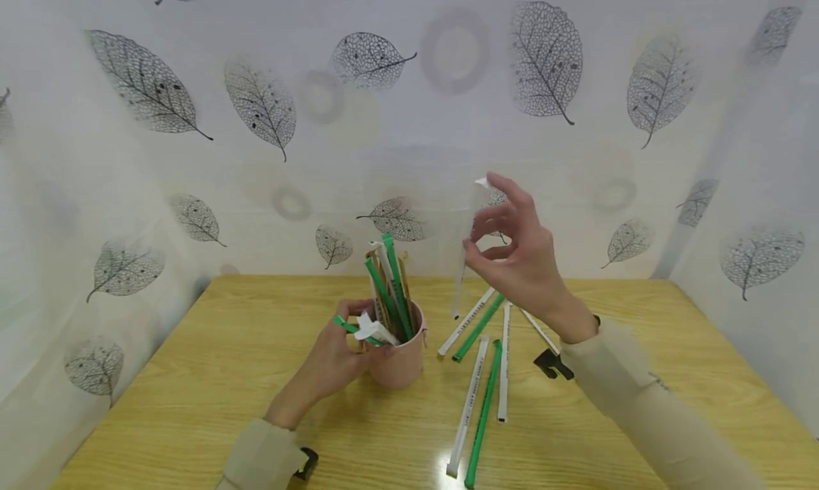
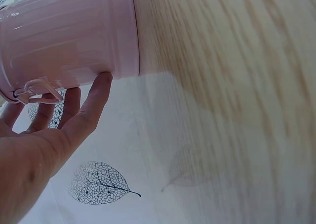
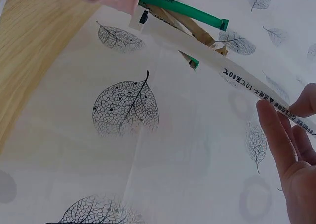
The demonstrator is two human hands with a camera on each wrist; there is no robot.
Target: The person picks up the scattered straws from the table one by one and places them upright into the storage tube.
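My left hand [image 1: 329,355] holds a small pink bucket [image 1: 398,368] by its left side, thumb near the front and fingers behind. Its wire handle [image 2: 42,88] shows in the left wrist view. Green, white and brown paper-wrapped straws [image 1: 397,284] stand in the bucket, and a crumpled white wrapper piece [image 1: 372,328] lies at its rim near the left hand. Above and right of the bucket, my right hand [image 1: 525,255] pinches a white paper-wrapped straw [image 3: 207,56] between thumb and fingers. That straw hangs nearly upright in the head view, its lower end apart from the table.
Several white wrapped straws [image 1: 468,412] and green wrapped straws [image 1: 484,412] lie spread on the wooden table [image 1: 192,376], right of the bucket. A leaf-printed white curtain [image 1: 435,148] stands behind the table and along both sides.
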